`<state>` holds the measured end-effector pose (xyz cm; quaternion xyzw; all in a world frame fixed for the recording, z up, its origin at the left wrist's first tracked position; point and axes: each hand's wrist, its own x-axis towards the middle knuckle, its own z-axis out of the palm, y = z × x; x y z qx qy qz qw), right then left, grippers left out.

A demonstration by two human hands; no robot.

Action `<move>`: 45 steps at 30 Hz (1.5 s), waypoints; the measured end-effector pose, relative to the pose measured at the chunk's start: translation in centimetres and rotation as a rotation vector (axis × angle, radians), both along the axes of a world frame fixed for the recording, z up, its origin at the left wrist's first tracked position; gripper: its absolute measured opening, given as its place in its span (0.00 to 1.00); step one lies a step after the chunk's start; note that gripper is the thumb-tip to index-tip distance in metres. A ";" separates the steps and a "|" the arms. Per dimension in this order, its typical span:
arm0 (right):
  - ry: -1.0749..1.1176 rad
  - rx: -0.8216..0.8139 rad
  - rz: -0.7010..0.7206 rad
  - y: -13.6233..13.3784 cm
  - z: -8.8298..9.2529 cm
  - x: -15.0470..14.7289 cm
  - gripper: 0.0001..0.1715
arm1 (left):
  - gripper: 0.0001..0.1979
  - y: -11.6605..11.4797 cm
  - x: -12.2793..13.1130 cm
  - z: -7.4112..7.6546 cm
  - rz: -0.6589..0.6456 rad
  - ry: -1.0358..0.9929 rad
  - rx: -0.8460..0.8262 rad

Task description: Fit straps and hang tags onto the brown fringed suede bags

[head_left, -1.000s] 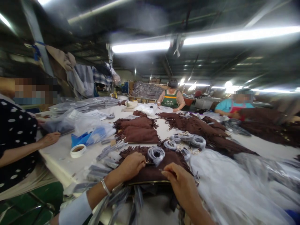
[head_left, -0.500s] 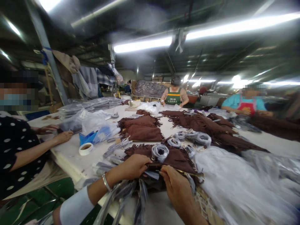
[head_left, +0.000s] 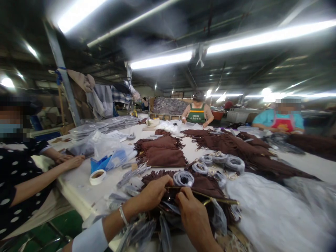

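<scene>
A dark brown bag (head_left: 217,199) with a gold-coloured edge along its opening lies at the near side of the table. My left hand (head_left: 153,194) pinches the far edge of the opening, fingers closed. Close beside it, my right hand (head_left: 193,211) is closed on the same bag near the mouth, its fingertips partly hidden. Clear plastic strips (head_left: 165,227) hang below the opening. Just beyond my hands, a plastic-wrapped coil (head_left: 183,178) rests on brown fringed fabric (head_left: 207,183).
More brown fringed bags (head_left: 165,155) and several wrapped coils (head_left: 235,163) cover the white table (head_left: 76,185). White plastic sheeting (head_left: 270,210) is heaped at right. A tape roll (head_left: 97,177) lies left. One co-worker's hands (head_left: 70,161) are at left; two other people stand across the table.
The opening has been pulled wider and its gold edge shows more at right. My right hand has shifted slightly along the opening. The camera view has tilted up a little.
</scene>
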<state>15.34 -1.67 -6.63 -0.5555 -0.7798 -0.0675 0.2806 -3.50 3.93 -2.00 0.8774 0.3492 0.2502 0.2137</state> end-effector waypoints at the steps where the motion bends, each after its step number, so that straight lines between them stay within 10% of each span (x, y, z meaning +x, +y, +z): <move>1: 0.031 -0.010 0.015 0.0 0.1 -0.1 0.11 | 0.22 -0.1 -0.1 0.2 -0.035 -0.022 0.002; 45: -0.046 -0.098 -0.025 -0.4 0.5 -2.5 0.09 | 0.19 2.1 -0.9 -2.1 -0.037 -0.032 -0.304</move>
